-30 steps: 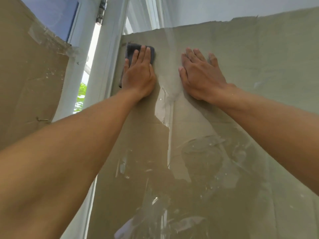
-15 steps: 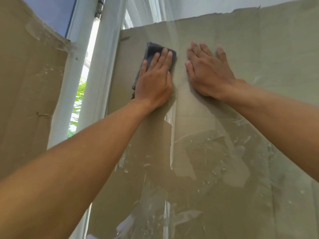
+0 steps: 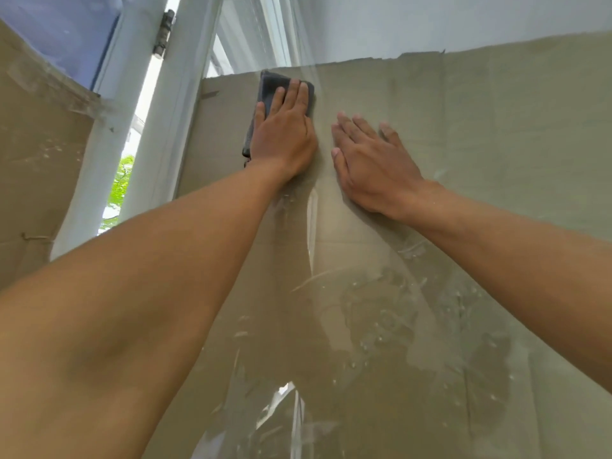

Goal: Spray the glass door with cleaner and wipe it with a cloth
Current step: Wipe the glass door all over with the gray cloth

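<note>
- The left hand (image 3: 284,134) has carried the dark grey cloth (image 3: 273,86) across the glass door (image 3: 480,260). A second ago it was hard by the white frame (image 3: 165,134). Now it is out in the pane, just beside the right hand (image 3: 374,167).
- The cloth now lies high on the glass, level with the torn top edge of the cardboard sheet (image 3: 513,104) that shows through the pane.
- The left fingers lie straight and flat on the cloth, pressing it to the glass rather than gripping it.
- The right hand has kept its place, spread flat with straight fingers on bare glass and holding nothing. It looks like a brace for the door.
- Judgement: wiping is under way and this upper left strip has had one pass. The right hand now stands in the way of any further stroke rightwards, so it must lift or the cloth must turn downwards.
- Streaks and droplets (image 3: 381,326) cover the lower pane, so I judge that most of the wiping is not yet done.
- No spray bottle is in view.
- A hinge (image 3: 164,33) sits on the frame at upper left, green leaves (image 3: 121,183) show through the gap below it, and a second cardboard-backed panel (image 3: 33,167) stands to the far left.
</note>
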Demonstrator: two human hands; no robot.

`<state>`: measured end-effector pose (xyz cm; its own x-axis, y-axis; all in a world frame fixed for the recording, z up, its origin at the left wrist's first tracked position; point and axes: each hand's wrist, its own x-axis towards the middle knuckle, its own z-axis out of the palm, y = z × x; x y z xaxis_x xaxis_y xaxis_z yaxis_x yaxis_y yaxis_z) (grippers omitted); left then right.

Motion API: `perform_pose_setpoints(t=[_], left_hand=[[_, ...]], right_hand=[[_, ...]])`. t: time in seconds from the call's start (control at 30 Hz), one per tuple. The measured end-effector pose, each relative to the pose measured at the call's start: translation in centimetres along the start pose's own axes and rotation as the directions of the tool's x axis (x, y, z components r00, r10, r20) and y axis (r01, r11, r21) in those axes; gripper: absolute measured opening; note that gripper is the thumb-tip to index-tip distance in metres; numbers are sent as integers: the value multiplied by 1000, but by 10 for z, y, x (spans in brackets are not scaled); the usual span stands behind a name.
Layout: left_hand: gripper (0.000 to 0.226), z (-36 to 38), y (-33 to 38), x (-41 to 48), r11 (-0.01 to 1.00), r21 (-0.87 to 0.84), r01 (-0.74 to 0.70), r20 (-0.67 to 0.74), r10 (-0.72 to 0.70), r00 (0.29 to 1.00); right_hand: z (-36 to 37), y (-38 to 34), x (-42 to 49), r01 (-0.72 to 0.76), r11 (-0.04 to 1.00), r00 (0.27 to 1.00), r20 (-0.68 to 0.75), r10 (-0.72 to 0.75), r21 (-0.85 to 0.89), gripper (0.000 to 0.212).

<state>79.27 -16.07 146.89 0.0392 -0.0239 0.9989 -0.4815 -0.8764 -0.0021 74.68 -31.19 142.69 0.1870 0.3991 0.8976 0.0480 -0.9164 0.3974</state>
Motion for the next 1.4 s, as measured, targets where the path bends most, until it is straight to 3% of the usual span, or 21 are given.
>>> perform_pose_setpoints(t=[0.33, 0.57, 0.73, 0.93, 1.1, 1.3, 1.4], left_hand=[[55, 9, 26, -48, 986, -16, -165, -33, 164, 986], [53, 6, 29, -97, 981, -58, -187, 16, 189, 982], [55, 4, 19, -73, 985, 23, -172, 32, 171, 985], [56, 5, 33, -14, 999, -33, -35, 30, 36, 999], [57, 14, 46, -28, 998, 9, -55, -7, 55, 998], [59, 19, 74, -64, 996, -52, -69, 18, 70, 997], [59, 18, 88, -79, 981, -195, -11, 66, 24, 998]], right_hand=[[-2, 16, -9, -57, 998, 998, -10, 58, 37, 53], [1, -1, -27, -99, 991, 995, -12, 101, 88, 53], [-3, -4, -32, -71, 996, 997, 10, 70, 62, 52], [-13, 19, -29, -65, 998, 997, 33, 66, -21, 52], [-16, 31, -39, -97, 995, 995, 13, 97, -14, 52], [-12, 30, -54, -113, 989, 994, -1, 114, -97, 53], [-12, 21, -61, -124, 986, 992, -16, 123, -107, 59]])
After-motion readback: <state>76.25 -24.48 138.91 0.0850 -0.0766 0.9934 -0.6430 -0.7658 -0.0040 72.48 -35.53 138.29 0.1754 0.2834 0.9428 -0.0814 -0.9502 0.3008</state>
